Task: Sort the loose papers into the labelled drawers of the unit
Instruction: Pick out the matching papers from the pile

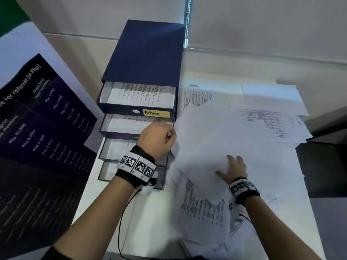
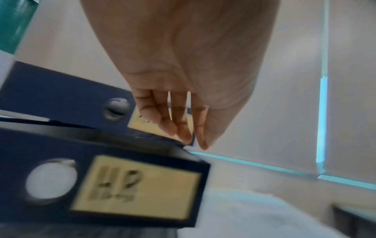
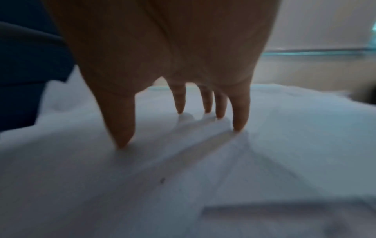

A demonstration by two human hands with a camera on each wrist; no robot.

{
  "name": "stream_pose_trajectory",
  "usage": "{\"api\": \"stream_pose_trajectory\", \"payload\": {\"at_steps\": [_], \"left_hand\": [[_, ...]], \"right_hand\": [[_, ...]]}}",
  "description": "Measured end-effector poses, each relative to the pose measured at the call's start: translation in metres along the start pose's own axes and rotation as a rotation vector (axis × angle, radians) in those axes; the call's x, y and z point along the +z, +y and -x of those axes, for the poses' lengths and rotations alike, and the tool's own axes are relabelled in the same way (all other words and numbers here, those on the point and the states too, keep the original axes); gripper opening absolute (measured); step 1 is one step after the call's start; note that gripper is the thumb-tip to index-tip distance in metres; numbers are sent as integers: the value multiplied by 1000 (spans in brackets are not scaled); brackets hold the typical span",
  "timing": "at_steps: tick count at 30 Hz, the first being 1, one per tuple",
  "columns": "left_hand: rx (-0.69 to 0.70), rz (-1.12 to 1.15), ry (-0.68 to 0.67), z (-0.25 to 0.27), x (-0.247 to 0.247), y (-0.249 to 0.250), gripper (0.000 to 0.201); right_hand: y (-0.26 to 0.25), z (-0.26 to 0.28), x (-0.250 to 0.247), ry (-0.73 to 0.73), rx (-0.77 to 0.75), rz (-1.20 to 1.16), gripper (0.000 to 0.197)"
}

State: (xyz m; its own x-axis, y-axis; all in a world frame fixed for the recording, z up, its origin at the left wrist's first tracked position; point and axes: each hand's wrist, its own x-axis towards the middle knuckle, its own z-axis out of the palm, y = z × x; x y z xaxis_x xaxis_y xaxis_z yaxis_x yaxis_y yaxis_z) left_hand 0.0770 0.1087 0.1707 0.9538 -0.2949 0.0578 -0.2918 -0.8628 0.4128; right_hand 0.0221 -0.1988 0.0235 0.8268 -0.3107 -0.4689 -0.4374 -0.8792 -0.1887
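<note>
Plainly the sheet (image 1: 204, 139) in play is the large blank-faced one on top of the heap, tilted up toward the drawer unit (image 1: 144, 59); its near left corner is pinched in the left hand (image 1: 157, 139), whose fingers (image 2: 179, 119) curl in against the thumb just off the front corner of the second drawer (image 1: 120, 126). Below and to the right of that pinch the right hand (image 1: 232, 167) lies spread on the same sheet, its fingertips (image 3: 240, 124) pressing down with nothing gripped — a flat, released hand acting as a weight. Beneath it and beyond it the loose papers (image 1: 266, 117) overlap at all angles, one headed "Admin" (image 1: 194, 85) lying further off beside the unit. Above the pinch sits the top drawer (image 1: 137, 96), pulled out and already holding a printed page, with its yellow Admin label (image 1: 156, 113); below the wrist two more drawers stand partly open, and the left wrist view shows a label that seems to read "HR" (image 2: 120, 185), though it is blurred. To the far left leans a dark poster (image 1: 37, 119). The risk, as I judge it, lies in the two hands working against each other: if the left lifts while the right is pressing, the sheet may crease or tear, or drag neighbouring pages off the pile — and a blank face gives no heading, so it could go into the wrong drawer.
</note>
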Motion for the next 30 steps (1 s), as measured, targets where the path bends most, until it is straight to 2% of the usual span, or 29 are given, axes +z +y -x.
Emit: {"api": "stream_pose_trajectory", "payload": {"at_steps": [1,3,4,6,10,13,15,17,20,21,22,24,25,27,28,30], "left_hand": [[20,139,-38,2,3,13,11],[12,374,-216,2,20,34,9],[-18,443,-305,-1,34,39,11],[-132,436,-436,-8,72,38,28],[-382,264,-565,-22,148,27,73],[-505,259,-505,-28,180,34,84],[-600,388,-459,-31,191,43,80],[-639,470,-487,-34,197,53,79],[-647,533,-531,-36,208,57,105],[-645,557,-514,-36,210,58,109],[-658,601,-461,-36,206,64,101],[-681,730,-262,-41,195,72,75],[-676,829,-171,-45,186,78,69],[-632,1112,-85,-51,156,91,68],[-597,1244,-82,-52,141,98,68],[-518,1458,-100,-50,106,115,83]], "right_hand": [[13,-5,-2,61,117,-102,90],[40,-16,-11,93,363,-248,94],[53,-21,-15,78,443,-281,98],[71,-29,-21,62,488,-330,101],[78,-38,-20,-17,355,-641,99],[70,-35,-15,-140,309,-909,101],[65,-31,-10,-136,228,-953,78],[62,-28,-11,-125,158,-951,52],[61,-22,-31,-101,45,-933,32],[62,-20,-41,-35,14,-895,27],[62,-17,-54,61,-15,-855,24],[60,-9,-85,317,-88,-849,18],[58,-5,-101,470,-154,-858,14],[52,1,-130,765,-303,-787,8],[51,1,-139,868,-369,-719,8],[45,3,-145,952,-498,-601,32]]}}
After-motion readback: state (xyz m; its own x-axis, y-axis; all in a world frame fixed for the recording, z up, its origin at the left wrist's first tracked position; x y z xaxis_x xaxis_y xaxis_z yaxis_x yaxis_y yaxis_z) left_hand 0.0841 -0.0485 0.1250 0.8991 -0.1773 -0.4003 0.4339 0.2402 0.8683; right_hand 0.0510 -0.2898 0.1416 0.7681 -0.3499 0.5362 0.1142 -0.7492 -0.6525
